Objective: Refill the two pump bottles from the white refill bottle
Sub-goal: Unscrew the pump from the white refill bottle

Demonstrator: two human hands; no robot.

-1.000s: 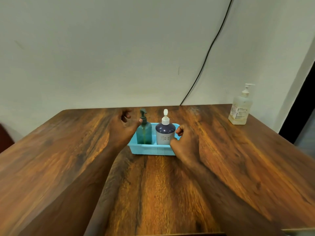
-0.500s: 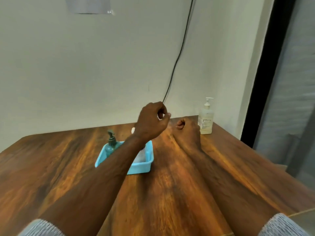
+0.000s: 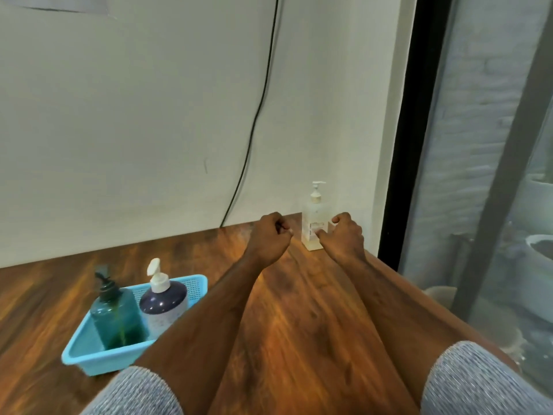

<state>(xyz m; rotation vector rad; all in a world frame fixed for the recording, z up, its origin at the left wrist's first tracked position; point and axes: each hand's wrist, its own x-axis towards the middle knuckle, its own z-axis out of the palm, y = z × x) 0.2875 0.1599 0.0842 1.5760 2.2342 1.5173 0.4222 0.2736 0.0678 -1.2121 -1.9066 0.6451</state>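
Spanning the view: wooden table (image 3: 299, 319). Sitting toward its left edge: blue basket (image 3: 86, 362), holding teal pump bottle (image 3: 115, 316) and dark pump bottle (image 3: 163, 304) upright. Standing at the far right corner: white refill bottle (image 3: 313, 224). Reaching beside it: left hand (image 3: 269, 238) curled, gripping nothing; right hand (image 3: 344, 235) half-curled, touching the label, not yet gripping. Likely risk: nudging the bottle over through a hasty, one-sided grab.

Light-blue mesh basket (image 3: 191, 283), teal bottle (image 3: 117, 317), navy white-capped bottle (image 3: 164, 304), pale clear bottle (image 3: 313, 227), brown woodgrain table (image 3: 299, 324), grey-flecked sleeves (image 3: 475, 381).
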